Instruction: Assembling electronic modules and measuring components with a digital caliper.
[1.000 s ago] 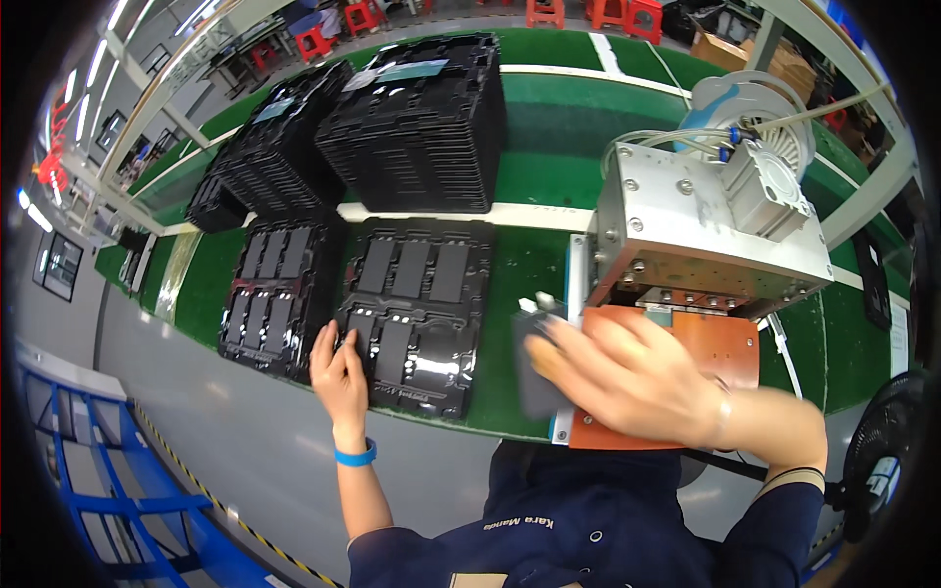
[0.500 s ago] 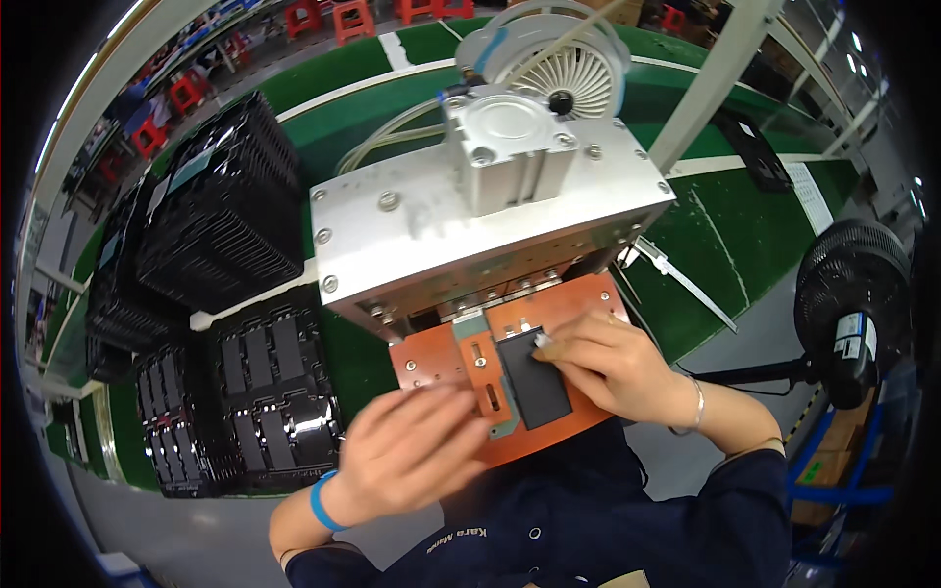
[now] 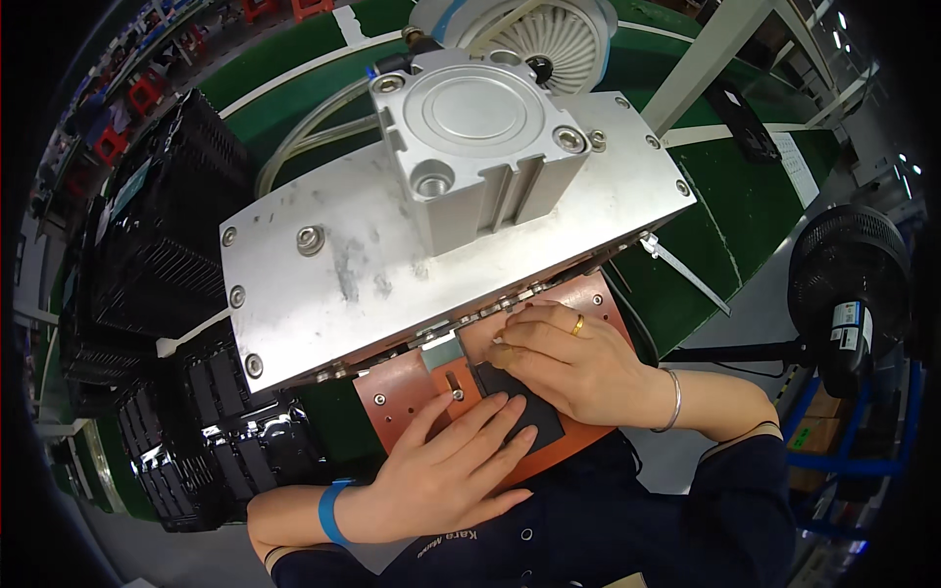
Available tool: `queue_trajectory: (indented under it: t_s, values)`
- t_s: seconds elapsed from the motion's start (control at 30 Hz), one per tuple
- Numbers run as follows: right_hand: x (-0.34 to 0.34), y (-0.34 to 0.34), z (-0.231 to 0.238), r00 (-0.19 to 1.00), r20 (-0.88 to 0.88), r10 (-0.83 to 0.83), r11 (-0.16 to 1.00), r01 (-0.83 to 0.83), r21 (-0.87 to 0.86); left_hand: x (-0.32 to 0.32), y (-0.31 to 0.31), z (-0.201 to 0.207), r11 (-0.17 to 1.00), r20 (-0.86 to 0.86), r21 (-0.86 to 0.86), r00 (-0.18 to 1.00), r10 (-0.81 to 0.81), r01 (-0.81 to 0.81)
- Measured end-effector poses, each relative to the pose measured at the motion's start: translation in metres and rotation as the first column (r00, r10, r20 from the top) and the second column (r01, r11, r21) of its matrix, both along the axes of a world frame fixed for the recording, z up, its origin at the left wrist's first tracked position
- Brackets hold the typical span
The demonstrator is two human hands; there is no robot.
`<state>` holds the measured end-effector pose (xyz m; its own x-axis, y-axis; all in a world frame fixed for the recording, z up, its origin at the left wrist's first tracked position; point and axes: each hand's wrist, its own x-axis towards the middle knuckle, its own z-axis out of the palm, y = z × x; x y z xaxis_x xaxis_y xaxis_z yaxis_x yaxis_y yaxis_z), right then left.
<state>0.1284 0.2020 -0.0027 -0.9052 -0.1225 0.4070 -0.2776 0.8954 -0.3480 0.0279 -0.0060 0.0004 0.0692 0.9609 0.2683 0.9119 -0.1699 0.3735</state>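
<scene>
A flat black rectangular piece (image 3: 542,419) lies on the orange base plate (image 3: 586,443) of a metal press (image 3: 377,245). Across its near left edge, my left hand (image 3: 436,475) rests with fingers stretched out, the fingertips touching the piece. My right hand (image 3: 583,370) is closed in a pinch over the far end of the piece. What sits between those fingertips is mostly covered by the fingers. Beside the piece, partly under my left hand, a slotted orange guide block (image 3: 453,384) is screwed to the plate.
Black trays (image 3: 260,446) with dark flat pieces lie at the left, before tall stacks of black trays (image 3: 162,250). A white fan (image 3: 539,44) stands behind the press. At right are calipers (image 3: 686,274) and a black fan (image 3: 848,284).
My left hand has come down onto the black piece. My right hand stays pinched at its far end, having moved slightly left. The view has shifted closer to the press.
</scene>
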Motion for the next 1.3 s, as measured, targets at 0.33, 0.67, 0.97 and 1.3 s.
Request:
queue_trajectory:
  t_s: [0.33, 0.67, 0.97, 1.3]
  values:
    - [0.003, 0.004, 0.003, 0.998, 0.063, -0.014, 0.998, 0.01, 0.059, -0.001, 0.001, 0.001, 1.0, -0.007, -0.003, 1.0, 0.005, -0.005]
    - [0.025, 0.01, 0.013, 0.998, 0.064, -0.023, 0.994, 0.03, -0.107, -0.004, -0.001, 0.005, 0.999, -0.016, -0.048, 1.0, 0.003, -0.004]
    - [0.033, 0.003, 0.006, 0.998, 0.043, 0.047, 0.998, -0.045, -0.043, -0.018, 0.002, 0.008, 0.991, 0.001, -0.112, 0.997, 0.071, -0.07]
    - [0.022, 0.007, 0.006, 0.997, 0.027, 0.071, 0.997, -0.07, -0.031, -0.022, 0.005, 0.004, 0.988, 0.037, -0.135, 0.996, 0.085, -0.079]
